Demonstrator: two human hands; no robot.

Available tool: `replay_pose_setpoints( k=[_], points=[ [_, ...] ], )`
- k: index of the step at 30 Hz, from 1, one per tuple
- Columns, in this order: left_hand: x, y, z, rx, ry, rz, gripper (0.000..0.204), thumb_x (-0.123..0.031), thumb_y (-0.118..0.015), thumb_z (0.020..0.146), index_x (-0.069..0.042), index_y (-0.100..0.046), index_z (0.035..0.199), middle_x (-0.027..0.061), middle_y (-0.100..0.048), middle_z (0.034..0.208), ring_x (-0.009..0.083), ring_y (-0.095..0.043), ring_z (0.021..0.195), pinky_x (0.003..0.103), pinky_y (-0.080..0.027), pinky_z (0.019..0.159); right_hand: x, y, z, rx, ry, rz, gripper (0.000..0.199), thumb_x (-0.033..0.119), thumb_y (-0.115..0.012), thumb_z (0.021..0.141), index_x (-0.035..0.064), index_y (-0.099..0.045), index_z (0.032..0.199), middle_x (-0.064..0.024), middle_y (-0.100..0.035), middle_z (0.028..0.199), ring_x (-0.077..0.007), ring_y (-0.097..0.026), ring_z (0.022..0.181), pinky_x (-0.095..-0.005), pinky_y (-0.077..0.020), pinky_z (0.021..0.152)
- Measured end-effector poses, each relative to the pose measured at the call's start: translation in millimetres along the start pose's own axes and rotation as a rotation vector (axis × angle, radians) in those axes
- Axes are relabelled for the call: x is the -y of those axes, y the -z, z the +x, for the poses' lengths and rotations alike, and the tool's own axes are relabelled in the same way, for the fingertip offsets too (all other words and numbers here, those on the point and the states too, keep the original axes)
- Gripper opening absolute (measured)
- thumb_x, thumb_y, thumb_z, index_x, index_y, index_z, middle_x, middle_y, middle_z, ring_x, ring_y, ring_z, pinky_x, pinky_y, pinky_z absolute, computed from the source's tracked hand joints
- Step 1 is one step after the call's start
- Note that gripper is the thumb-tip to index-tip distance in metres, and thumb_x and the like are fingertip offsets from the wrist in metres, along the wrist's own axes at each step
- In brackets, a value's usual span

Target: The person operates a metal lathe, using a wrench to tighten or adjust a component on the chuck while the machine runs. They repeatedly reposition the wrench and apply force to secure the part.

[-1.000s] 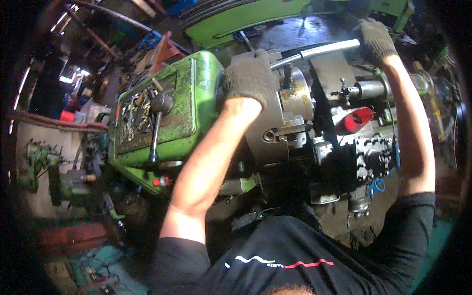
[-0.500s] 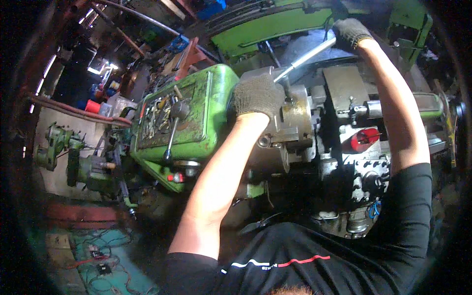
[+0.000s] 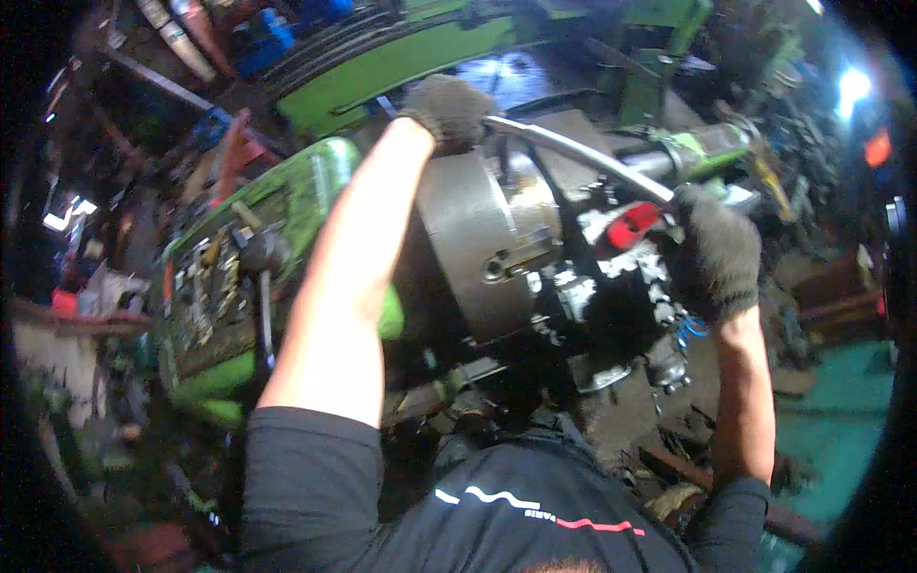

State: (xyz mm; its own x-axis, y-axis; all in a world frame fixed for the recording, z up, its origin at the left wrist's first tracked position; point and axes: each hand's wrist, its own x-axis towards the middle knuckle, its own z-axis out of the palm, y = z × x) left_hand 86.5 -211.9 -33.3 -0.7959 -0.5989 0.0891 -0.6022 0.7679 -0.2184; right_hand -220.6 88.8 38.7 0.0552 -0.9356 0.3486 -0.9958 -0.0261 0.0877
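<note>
A long, shiny metal bar (image 3: 583, 153) slants across the machine between my two gloved hands. My left hand (image 3: 449, 113), in a grey knit glove, closes round the bar's far left end, just beyond the chuck's top edge. At the lower right end, my right hand (image 3: 716, 250) wraps the bar with its fingers largely hidden by the glove's back. Below the bar is the big round steel lathe chuck (image 3: 468, 229), with a jaw and a socket hole on its face. What the bar's left end fits into is hidden by the left glove.
The green headstock (image 3: 330, 172) carries small tools and a lever (image 3: 266, 310) on the left. A red part (image 3: 632, 225) sits on the carriage close to my right hand. A long green machine panel (image 3: 334, 91) runs behind. Blue tubing (image 3: 692, 329) hangs at the right.
My right hand has swung the bar's free end from the far side down toward me on the right. My left hand stays at the other end. The view has shifted too.
</note>
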Motion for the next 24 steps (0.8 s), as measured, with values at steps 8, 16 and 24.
replay_pose_setpoints(
  k=[8,16,24],
  points=[
    [-54.3,31.3,-2.5,-0.033,-0.017,-0.073,0.031,-0.035,-0.064,0.097,-0.016,-0.087,0.105,0.0145,-0.084,0.105,0.0366,-0.081,0.100,0.050,-0.064,0.086,-44.2,38.0,-30.2,0.706,-0.330,0.538,0.046,0.045,-0.075,0.095,0.0010,-0.072,0.108,-0.0074,-0.070,0.080,-0.0188,-0.069,0.072,-0.0382,-0.0539,0.068],
    [-75.5,31.9,8.8,-0.135,0.257,0.111,0.027,-0.029,-0.064,0.102,-0.017,-0.087,0.111,0.0108,-0.084,0.115,0.0306,-0.079,0.112,0.053,-0.056,0.093,24.1,17.4,-84.1,0.937,-0.689,1.269,0.037,0.039,-0.075,0.095,0.0041,-0.070,0.106,-0.0032,-0.064,0.078,-0.0210,-0.065,0.062,-0.0390,-0.0541,0.061],
    [-75.7,26.9,28.5,-0.097,0.171,0.159,0.025,-0.028,-0.069,0.100,-0.011,-0.082,0.112,0.0191,-0.075,0.119,0.0408,-0.076,0.111,0.053,-0.063,0.090,96.3,0.6,-97.7,0.918,-0.615,1.926,0.047,0.034,-0.078,0.101,0.0001,-0.068,0.133,-0.0064,-0.072,0.108,-0.0183,-0.072,0.096,-0.0354,-0.0597,0.085]
  ],
)
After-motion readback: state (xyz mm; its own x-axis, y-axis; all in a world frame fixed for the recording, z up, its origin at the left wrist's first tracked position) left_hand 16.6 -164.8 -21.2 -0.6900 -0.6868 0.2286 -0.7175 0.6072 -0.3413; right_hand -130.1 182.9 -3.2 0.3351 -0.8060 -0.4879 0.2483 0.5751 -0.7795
